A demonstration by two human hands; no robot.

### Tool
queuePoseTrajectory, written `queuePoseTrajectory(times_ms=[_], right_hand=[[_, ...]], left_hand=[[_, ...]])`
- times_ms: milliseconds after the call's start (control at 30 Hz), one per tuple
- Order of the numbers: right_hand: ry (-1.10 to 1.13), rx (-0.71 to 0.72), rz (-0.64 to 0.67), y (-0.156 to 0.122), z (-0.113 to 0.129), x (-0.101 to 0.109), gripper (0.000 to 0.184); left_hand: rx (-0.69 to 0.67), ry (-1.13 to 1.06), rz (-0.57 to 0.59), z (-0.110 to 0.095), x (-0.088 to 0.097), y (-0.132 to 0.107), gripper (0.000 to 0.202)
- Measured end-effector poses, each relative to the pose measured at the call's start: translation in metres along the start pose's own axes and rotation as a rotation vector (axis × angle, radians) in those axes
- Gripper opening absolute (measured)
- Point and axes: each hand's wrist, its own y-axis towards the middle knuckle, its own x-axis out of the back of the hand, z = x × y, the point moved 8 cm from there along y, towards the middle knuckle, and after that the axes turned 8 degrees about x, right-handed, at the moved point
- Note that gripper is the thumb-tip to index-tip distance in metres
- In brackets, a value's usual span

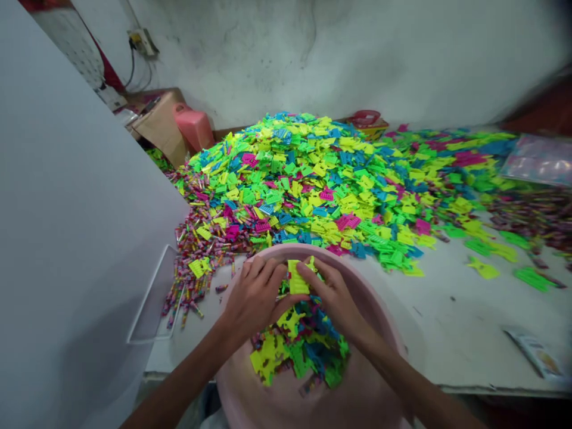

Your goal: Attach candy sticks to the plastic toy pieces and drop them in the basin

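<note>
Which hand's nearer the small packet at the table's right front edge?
Right. The right hand is over the pink tub, left of the packet; the left hand is also over the tub, farther left.

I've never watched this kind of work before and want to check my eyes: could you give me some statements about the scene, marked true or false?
1. The right grip holds a yellow plastic piece. True.
2. The left grip rests on bare tabletop. False: the left grip is over the pink basin, close to that piece.
3. The pink basin holds nothing. False: loose plastic pieces in several colours lie in it.
4. A reddish-pink jerrycan stands by the far left side of the big heap. True.
5. The big heap is all blue. False: yellow, green and pink show too.
</note>
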Motion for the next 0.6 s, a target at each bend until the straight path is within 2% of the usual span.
queuePoseTrajectory(times_ms=[100,167,200,267,333,367,400,500,533,600], right_hand=[[-0.033,0.025,-0.005,0.001,-0.001,0.006,0.036],[-0.096,0.073,0.089,0.003,0.003,0.009,0.038],[-0.142,0.116,0.172,0.004,0.006,0.01,0.038],[-0.244,0.218,0.342,0.007,0.01,0.017,0.038],[-0.404,0.289,0.368,0.021,0.003,0.039,0.041],[-0.49,0.297,0.321,0.032,-0.005,0.054,0.044],[-0.621,0.298,0.261,0.046,-0.016,0.068,0.044],[-0.777,0.271,0.239,0.088,-0.062,0.087,0.028],[-0.814,0.27,0.267,0.101,-0.079,0.085,0.022],[-0.871,0.263,0.334,0.121,-0.111,0.073,0.025]], left_hand=[[0.005,-0.047,0.052,-0.004,-0.001,0.002,0.038],[0.021,-0.186,0.076,0.005,0.003,0.0,0.043],[0.058,-0.269,0.07,0.017,0.006,-0.003,0.045],[0.22,-0.391,0.03,0.058,0.007,-0.015,0.043],[0.557,-0.391,0.048,0.117,-0.009,-0.043,0.039],[0.689,-0.371,0.126,0.14,-0.025,-0.061,0.04],[0.738,-0.353,0.161,0.156,-0.038,-0.077,0.042],[0.776,-0.305,0.245,0.173,-0.077,-0.117,0.035],[0.795,-0.273,0.25,0.174,-0.088,-0.128,0.036],[0.831,-0.215,0.257,0.17,-0.105,-0.143,0.043]])
